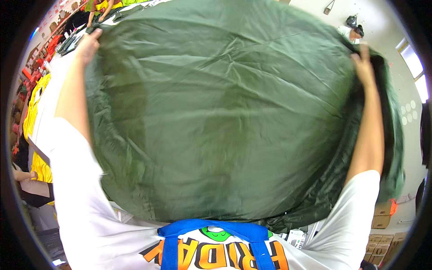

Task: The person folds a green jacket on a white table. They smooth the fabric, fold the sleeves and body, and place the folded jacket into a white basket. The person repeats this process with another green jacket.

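A large sheet of thin dark green fabric (pixel 229 108) is spread wide in front of me and fills most of the head view. Its surface shows creases fanning out from the upper middle. At the upper left, my left hand (pixel 88 45) is closed on one edge of it. My right hand (pixel 363 67) grips the opposite edge at the upper right, slightly blurred, with some of the cloth hanging outside that arm. Both arms are raised and stretched apart. The lower part of the sheet bunches in dark folds near my waist, hiding most of the table.
Along the left runs a white table (pixel 56 85), with yellow fabric (pixel 38 112) beyond it. Another person's hands (pixel 96 20) work at the far left; a person (pixel 353 33) is at the far right. Cardboard boxes (pixel 382 247) stand stacked at the lower right.
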Tool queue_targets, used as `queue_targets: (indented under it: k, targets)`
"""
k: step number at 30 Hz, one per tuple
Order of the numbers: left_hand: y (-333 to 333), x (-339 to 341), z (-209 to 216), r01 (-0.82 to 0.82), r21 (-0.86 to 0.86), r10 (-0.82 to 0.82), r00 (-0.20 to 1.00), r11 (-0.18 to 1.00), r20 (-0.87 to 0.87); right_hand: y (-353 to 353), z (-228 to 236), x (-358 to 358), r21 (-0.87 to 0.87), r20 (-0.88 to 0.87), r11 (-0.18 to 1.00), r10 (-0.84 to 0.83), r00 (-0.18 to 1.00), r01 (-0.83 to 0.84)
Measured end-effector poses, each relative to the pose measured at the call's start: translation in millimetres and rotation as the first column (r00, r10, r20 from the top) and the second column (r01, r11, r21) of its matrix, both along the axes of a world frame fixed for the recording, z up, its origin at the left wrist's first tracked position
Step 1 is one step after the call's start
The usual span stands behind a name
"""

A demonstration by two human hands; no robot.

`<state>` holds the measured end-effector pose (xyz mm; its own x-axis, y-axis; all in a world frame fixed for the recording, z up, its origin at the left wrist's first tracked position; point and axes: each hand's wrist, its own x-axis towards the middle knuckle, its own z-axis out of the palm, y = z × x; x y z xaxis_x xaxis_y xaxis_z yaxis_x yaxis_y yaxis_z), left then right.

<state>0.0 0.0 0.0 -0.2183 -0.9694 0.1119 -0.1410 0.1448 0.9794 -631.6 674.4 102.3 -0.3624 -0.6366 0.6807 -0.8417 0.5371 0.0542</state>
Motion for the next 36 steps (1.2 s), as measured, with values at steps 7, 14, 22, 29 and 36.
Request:
queue_targets:
  k: [7,14,22,29,36]
  targets:
    - [88.4,24.9,-189.5,0.149,-0.144,-0.049,0.843,0.978,0.536,-52.2,-185.9,163.4,0.247,0.681,0.948,-0.023,0.732,-0.201]
    - [266.8,259.0,-239.6,-0.230,0.226,-0.050,0.589,0.947,0.807,249.6,-313.5,280.7,-0.002,0.902,0.704,-0.306,0.306,0.710]
    - [337.7,272.0,-242.7,-0.120,0.530,-0.054,0.952,0.839,0.302,225.8,-375.7,363.8,-0.240,0.822,0.522,0.558,-0.114,0.818]
    - [204.2,298.6,-203.7,-0.143,-0.067,0.158,0.896,0.987,0.415,214.0,-227.7,230.5,-0.554,0.821,0.588,0.505,0.267,0.590]
    - [176.7,292.8,-50.7,0.075,-0.006,-0.073,0.985,0.997,0.156,292.4,-98.7,209.6,-0.311,0.946,0.869,0.321,0.039,0.384]
